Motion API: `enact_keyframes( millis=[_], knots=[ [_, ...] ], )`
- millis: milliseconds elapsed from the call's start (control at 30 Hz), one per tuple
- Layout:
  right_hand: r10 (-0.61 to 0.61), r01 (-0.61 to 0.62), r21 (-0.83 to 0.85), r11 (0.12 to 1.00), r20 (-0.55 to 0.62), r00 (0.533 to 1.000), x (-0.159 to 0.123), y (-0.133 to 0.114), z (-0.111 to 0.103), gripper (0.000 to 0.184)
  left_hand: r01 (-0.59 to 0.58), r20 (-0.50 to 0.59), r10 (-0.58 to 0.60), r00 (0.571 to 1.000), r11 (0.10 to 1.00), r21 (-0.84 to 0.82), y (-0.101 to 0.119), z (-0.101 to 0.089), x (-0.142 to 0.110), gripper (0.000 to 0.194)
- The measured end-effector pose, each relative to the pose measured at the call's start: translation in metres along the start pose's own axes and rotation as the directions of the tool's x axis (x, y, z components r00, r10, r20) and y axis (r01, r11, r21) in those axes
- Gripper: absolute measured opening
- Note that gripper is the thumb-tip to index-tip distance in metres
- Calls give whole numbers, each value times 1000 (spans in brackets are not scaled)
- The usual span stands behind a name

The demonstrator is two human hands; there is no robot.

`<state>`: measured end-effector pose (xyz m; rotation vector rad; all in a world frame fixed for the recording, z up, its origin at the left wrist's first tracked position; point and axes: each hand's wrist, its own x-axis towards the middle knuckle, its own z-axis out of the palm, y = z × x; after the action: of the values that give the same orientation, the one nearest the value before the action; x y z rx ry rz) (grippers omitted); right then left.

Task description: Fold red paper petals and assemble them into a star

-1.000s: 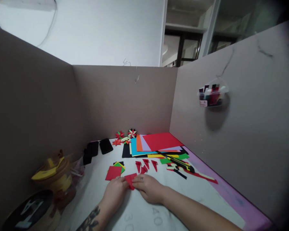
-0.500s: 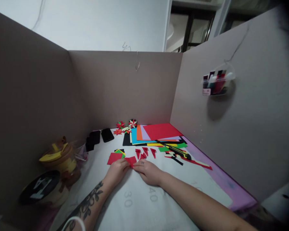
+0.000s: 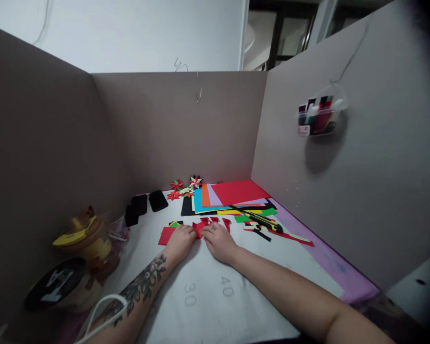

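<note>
Between my two hands is a small red piece of paper [image 3: 198,228], partly hidden by the fingers. My left hand [image 3: 181,241] pinches its left side, and my right hand [image 3: 219,241] closes on its right side. Just left of my left hand lie red paper squares [image 3: 166,235], with green, yellow and black ones [image 3: 175,223] behind. Several small folded red paper pieces [image 3: 226,223] rest beyond my right hand, some partly covered by it. Farther back sit several folded paper stars [image 3: 195,182] in red, green and cream.
Coloured paper sheets [image 3: 236,192] are stacked at the back right. A yellow-and-black utility knife [image 3: 263,221] lies among paper strips [image 3: 295,238]. Black objects [image 3: 158,200] lie at the back left. Containers [image 3: 88,239] stand along the left; grey panels [image 3: 179,124] enclose the table.
Both hands have moved slightly away from me with the red paper, which now sits nearer the folded pieces. The camera view has shifted a little.
</note>
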<state>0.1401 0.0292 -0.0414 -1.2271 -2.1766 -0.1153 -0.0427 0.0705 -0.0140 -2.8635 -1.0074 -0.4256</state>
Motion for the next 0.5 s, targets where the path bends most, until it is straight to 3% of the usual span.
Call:
enact_keyframes(
  millis=[67, 167, 500],
  knots=[
    [25, -25, -18, 1000, -17, 1000, -2, 0, -1, 27, 69, -7, -70, 998, 996, -56, -6, 3, 4, 21],
    [22, -22, -4, 1000, -6, 1000, -4, 2, -3, 23, 211, 78, -201, 977, 964, -162, -16, 7, 1, 27],
    [-49, 46, 68, 997, 57, 997, -7, 5, -5, 18, 259, 112, -243, 964, 953, -157, -52, -12, -41, 34]
  ],
)
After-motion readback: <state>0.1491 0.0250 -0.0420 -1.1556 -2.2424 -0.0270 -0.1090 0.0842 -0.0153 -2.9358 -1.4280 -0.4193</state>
